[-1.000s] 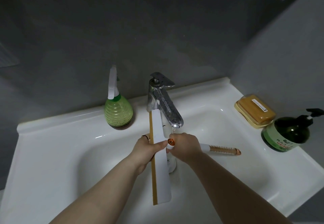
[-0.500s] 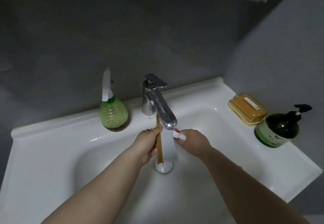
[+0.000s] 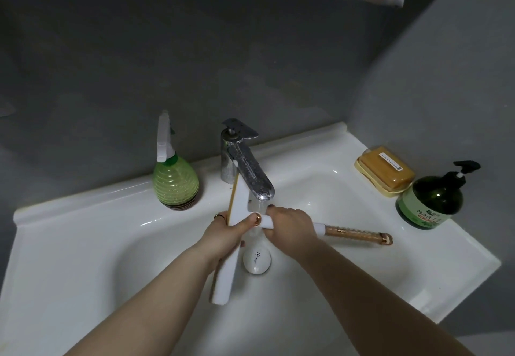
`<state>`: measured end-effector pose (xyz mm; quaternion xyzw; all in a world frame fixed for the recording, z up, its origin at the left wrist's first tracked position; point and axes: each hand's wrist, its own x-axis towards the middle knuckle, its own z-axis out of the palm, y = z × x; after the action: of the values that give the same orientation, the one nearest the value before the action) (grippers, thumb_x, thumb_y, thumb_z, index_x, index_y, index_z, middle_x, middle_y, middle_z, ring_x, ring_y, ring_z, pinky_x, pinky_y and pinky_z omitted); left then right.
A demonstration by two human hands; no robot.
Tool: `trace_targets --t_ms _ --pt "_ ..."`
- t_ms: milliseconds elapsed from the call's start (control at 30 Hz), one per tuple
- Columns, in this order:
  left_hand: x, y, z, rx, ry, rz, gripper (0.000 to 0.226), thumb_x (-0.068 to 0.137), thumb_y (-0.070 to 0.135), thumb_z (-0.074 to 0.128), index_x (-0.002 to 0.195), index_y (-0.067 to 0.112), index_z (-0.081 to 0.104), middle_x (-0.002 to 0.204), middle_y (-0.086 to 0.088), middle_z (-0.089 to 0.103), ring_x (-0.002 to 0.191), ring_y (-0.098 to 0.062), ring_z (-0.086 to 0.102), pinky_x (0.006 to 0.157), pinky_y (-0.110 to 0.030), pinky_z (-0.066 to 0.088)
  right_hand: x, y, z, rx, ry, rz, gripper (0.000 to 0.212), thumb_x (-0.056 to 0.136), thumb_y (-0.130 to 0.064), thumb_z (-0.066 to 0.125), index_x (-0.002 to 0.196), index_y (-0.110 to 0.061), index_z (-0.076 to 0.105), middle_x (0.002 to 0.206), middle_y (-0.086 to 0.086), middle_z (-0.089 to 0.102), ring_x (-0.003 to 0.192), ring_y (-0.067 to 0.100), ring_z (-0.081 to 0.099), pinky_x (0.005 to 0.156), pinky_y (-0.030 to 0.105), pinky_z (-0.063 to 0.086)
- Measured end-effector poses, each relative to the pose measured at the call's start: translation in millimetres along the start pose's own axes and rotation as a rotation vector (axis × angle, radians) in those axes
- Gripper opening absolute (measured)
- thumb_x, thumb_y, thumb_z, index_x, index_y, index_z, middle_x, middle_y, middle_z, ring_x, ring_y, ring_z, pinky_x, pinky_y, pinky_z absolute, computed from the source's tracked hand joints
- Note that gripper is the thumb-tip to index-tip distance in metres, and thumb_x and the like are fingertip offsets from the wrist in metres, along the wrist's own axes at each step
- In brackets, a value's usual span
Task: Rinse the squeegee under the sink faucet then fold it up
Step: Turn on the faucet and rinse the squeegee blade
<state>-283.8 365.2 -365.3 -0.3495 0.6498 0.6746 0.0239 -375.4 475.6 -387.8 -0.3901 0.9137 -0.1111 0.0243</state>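
**Left hand and right hand hold the squeegee under the faucet: rinse in hand, fold to come**

Our left hand wraps round the middle of the white blade, thumb laid across its face and fingers curled behind. Our right hand closes round the white neck of the handle, just beside the left, with the joint between the two grips. From the left grip the blade runs away from us up to the faucet body and back toward us over the basin, its tan rubber edge on the outer side. From the right grip the gold handle juts out to the right, roughly square to the blade, so the tool is plainly unfolded.

The spout ends just above the joint. We think we see a pale stream falling onto it, though the dim light leaves that uncertain. Below both grips sits the white drain stopper in the sink.

We judge the rinse to be under way rather than finished. How much of the blade has been wetted we cannot tell. Folding the handle against the blade is yet to be done.

Beyond the left hand a green spray bottle stands on the rim. Beyond the right hand sit a soap bar in its dish and a dark pump bottle.
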Motion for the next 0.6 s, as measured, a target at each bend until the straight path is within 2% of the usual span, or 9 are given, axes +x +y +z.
trace_targets --t_ms 33,133,233,300,400,500,600 --pt "-2 -2 -2 0.040 0.065 0.047 0.036 0.079 0.031 0.066 0.106 0.012 0.053 0.083 0.003 0.060 0.064 -0.011 0.056 0.043 -0.012 0.043 -1 -6 0 0.004 0.003 -0.042 0.008 0.086 -0.024 0.049 0.081 -0.019 0.046 0.096 0.010 0.069 0.088 0.032 0.063 0.066 0.029 0.034" --pt "-7 -7 -14 0.122 0.208 0.146 0.039 0.072 0.024 0.075 0.102 0.009 0.055 0.086 0.000 0.062 0.067 -0.006 0.055 0.046 -0.006 0.039 -3 -16 5 0.017 -0.031 -0.137 0.015 0.086 -0.019 0.050 0.094 -0.007 0.055 0.097 0.014 0.067 0.088 0.033 0.062 0.065 0.030 0.034" --pt "-16 -9 -23 0.190 0.235 0.162 0.036 0.069 0.023 0.077 0.093 0.012 0.053 0.079 0.003 0.059 0.066 -0.004 0.053 0.052 -0.015 0.038 -7 -20 8 0.033 -0.091 -0.184 0.009 0.085 -0.016 0.051 0.090 -0.009 0.052 0.097 0.015 0.066 0.087 0.032 0.061 0.064 0.030 0.034" --pt "-21 -12 -22 0.176 0.221 0.165 0.033 0.069 0.022 0.077 0.088 0.013 0.052 0.075 0.005 0.059 0.065 -0.006 0.053 0.053 -0.018 0.039 -9 -17 11 0.044 -0.109 -0.170 0.016 0.087 -0.020 0.051 0.095 -0.006 0.054 0.098 0.014 0.067 0.087 0.031 0.061 0.068 0.032 0.040" --pt "-31 -17 -17 0.146 0.185 0.164 0.021 0.071 0.021 0.075 0.075 0.019 0.055 0.069 0.008 0.060 0.060 -0.006 0.055 0.044 -0.011 0.041 -15 -8 13 0.010 -0.094 -0.146 0.021 0.085 -0.024 0.051 0.097 -0.006 0.056 0.099 0.012 0.067 0.092 0.030 0.059 0.073 0.029 0.037" --pt "-41 -23 -17 0.046 0.137 0.137 0.016 0.073 0.016 0.073 0.074 0.020 0.058 0.068 0.005 0.064 0.057 -0.007 0.059 0.045 -0.012 0.045 -21 6 12 -0.075 -0.115 -0.113 0.023 0.081 -0.023 0.053 0.095 -0.007 0.059 0.099 0.011 0.068 0.098 0.028 0.055 0.083 0.030 0.035" --pt "-51 -30 -28 0.015 0.150 0.085 0.011 0.075 0.015 0.071 0.075 0.018 0.060 0.072 -0.002 0.066 0.059 -0.011 0.060 0.053 -0.021 0.048 -25 14 12 -0.044 -0.192 -0.043 0.026 0.083 -0.024 0.052 0.105 -0.010 0.057 0.106 0.009 0.067 0.104 0.026 0.056 0.106 0.030 0.026"
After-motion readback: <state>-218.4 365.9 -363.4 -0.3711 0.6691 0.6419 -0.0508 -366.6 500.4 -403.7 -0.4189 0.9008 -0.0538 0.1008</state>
